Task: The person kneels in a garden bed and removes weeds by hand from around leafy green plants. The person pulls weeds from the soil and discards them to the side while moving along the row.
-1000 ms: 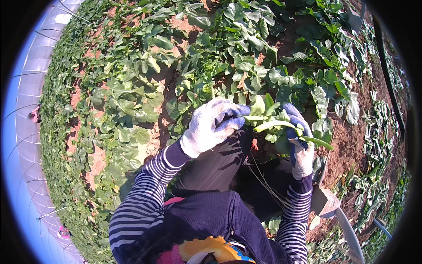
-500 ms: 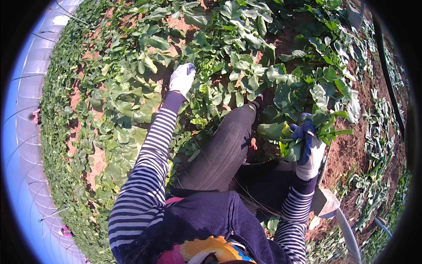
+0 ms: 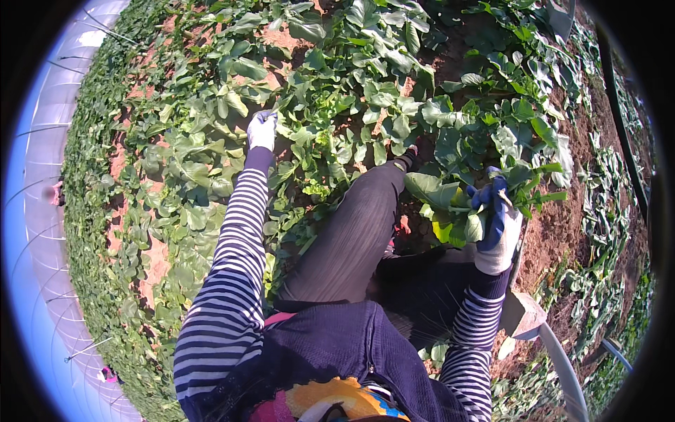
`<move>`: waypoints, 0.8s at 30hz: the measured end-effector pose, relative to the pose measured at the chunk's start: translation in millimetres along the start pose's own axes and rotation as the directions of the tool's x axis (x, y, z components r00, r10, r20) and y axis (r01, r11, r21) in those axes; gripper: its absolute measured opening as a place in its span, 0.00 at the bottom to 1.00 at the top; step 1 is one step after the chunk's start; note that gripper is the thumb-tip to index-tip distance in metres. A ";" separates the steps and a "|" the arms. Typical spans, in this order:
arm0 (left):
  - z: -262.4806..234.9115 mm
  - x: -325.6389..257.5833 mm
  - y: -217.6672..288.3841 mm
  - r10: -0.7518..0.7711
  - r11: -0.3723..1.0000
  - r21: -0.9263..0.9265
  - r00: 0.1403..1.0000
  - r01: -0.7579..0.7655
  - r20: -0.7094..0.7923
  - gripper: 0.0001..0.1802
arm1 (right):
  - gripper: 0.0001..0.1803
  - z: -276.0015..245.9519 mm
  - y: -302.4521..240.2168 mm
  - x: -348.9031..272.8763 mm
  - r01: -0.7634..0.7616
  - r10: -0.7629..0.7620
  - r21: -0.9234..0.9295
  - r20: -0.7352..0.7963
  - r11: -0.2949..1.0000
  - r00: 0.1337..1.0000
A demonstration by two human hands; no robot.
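My right hand (image 3: 497, 221), in a white glove with a blue palm, is closed around a bunch of leafy greens (image 3: 455, 204). Leaves stick out on both sides of that fist, and one of them is yellow. Over the growing leafy plants (image 3: 309, 133), my left hand (image 3: 262, 130) reaches out in a similar white glove. Its fingers are drawn together at the tips. Whether something small is between them I cannot make out. Green leaves lie close around the left hand, with brown soil showing beside it.
My bent leg (image 3: 337, 239) in dark trousers lies among the plants. Near my right forearm are a pale block-like object (image 3: 523, 315) and a curved grey pipe (image 3: 562, 373). A dark hose (image 3: 622, 126) runs along the right. Translucent plastic sheeting (image 3: 49, 211) rises at the far left.
My left hand has moved left across the leaves. My right hand stays in nearly the same place with the bunch of leafy greens, which has turned slightly.
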State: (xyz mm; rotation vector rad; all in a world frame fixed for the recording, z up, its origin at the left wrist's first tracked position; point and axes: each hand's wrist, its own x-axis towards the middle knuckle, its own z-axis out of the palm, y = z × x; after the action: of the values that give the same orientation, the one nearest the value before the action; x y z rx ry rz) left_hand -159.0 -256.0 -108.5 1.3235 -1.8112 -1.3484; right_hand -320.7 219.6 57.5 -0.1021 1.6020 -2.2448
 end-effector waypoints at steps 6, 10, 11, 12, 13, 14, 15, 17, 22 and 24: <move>6.3 -46.7 35.8 -0.069 0.899 -0.437 0.983 -0.012 -0.170 0.11 | 0.19 -4.5 3.4 0.4 -0.007 0.008 -0.073 0.003 0.997 1.000; 31.7 -99.4 81.8 0.463 0.872 -0.146 0.884 -0.467 -0.067 0.16 | 0.15 2.5 4.8 -2.4 0.157 -0.118 -0.229 0.173 0.961 0.978; 43.4 -116.5 97.0 0.659 0.752 -0.056 0.749 -0.657 0.073 0.17 | 0.14 1.9 8.1 -1.8 0.066 -0.041 -0.169 0.149 0.983 0.988; 54.9 -145.8 125.0 0.758 0.614 0.147 0.631 -0.776 0.165 0.17 | 0.13 1.0 10.6 -0.2 -0.024 0.038 -0.104 0.129 0.994 0.991; 64.5 -171.7 141.3 0.738 0.615 0.157 0.634 -0.773 0.232 0.16 | 0.11 3.8 9.6 -0.5 -0.052 0.078 -0.160 0.160 0.986 0.984; 72.5 -185.6 145.3 0.745 0.553 0.123 0.555 -0.824 0.369 0.17 | 0.10 -1.4 16.4 0.8 -0.049 0.095 -0.175 0.263 0.983 0.960; 79.9 -211.7 163.6 0.742 0.481 0.123 0.478 -0.868 0.470 0.17 | 0.11 1.6 14.4 -4.7 0.173 -0.044 -0.360 0.339 0.917 0.940; 90.7 -248.6 184.7 0.709 0.503 -0.019 0.400 -0.864 0.580 0.26 | 0.09 4.9 19.1 -3.6 0.472 -0.191 -0.478 0.524 0.741 0.830; 116.8 -292.1 200.4 0.746 0.446 0.063 0.410 -0.893 0.524 0.26 | 0.29 -8.6 16.9 -12.9 0.712 -0.088 -0.677 0.711 0.187 0.698; 124.6 -290.9 197.4 0.719 0.453 0.023 0.381 -0.891 0.581 0.24 | 0.27 -11.9 15.0 -4.9 0.734 -0.174 -0.590 0.727 0.337 0.664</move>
State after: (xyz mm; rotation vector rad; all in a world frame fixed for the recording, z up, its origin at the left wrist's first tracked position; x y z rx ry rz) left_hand -227.6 65.8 67.2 -0.0450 -2.6084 -0.8022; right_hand -315.5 227.8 40.3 -1.5710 2.3317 -1.1460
